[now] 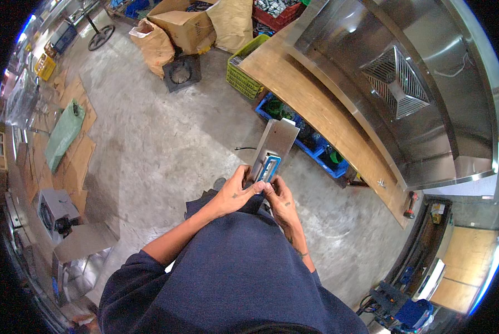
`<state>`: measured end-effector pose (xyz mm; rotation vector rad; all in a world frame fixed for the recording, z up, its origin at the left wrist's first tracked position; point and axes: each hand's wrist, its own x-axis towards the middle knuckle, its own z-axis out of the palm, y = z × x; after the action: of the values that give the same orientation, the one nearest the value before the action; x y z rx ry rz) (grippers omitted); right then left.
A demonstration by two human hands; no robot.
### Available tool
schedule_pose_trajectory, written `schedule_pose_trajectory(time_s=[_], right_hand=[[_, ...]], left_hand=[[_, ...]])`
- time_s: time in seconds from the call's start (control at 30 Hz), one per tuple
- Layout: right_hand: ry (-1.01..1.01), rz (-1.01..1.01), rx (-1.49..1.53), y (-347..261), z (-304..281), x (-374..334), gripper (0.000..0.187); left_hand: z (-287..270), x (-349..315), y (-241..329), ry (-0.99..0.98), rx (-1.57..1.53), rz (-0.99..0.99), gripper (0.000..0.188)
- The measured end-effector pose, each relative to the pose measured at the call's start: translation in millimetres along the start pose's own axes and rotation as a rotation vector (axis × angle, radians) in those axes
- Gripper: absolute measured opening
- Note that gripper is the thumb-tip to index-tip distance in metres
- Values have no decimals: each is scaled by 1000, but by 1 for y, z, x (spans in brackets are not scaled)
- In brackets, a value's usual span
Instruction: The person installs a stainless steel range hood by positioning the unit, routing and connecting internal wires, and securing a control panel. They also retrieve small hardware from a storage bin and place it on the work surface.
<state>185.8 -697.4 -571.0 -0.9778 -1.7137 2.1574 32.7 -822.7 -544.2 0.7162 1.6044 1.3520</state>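
Observation:
Both my hands hold a long stainless-steel housing [278,136] in front of my body, tilted away from me. A small rectangular panel with a blue rim [269,168] sits on its near end. My left hand [235,193] is closed round the near left edge. My right hand [283,203] grips the near right side. The two thumbs meet just below the blue-rimmed panel. A short dark wire [245,148] shows at the housing's left side. The fingers under the housing are hidden.
A wooden bench [322,106] at right carries a large stainless-steel hood [427,133]. Blue bins [321,147] sit beneath it; a drill [410,205] stands at its near end. A green crate [243,78], paper sack [152,47] and cardboard box [185,30] lie ahead. Metal units [85,242] stand left.

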Motion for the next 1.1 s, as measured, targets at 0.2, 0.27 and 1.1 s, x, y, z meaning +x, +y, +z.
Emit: schedule_pose_trajectory(time_s=[0.2, 0.27, 1.1], right_hand=[[11, -19, -118, -1, 4, -1, 32], [11, -17, -113, -8, 11, -2, 34], [192, 2, -151, 1, 32, -6, 32]], left_hand=[[0, -2, 14, 55, 52, -99, 48], [0, -2, 15, 85, 44, -101, 45], [16, -2, 2, 283, 60, -68, 38]])
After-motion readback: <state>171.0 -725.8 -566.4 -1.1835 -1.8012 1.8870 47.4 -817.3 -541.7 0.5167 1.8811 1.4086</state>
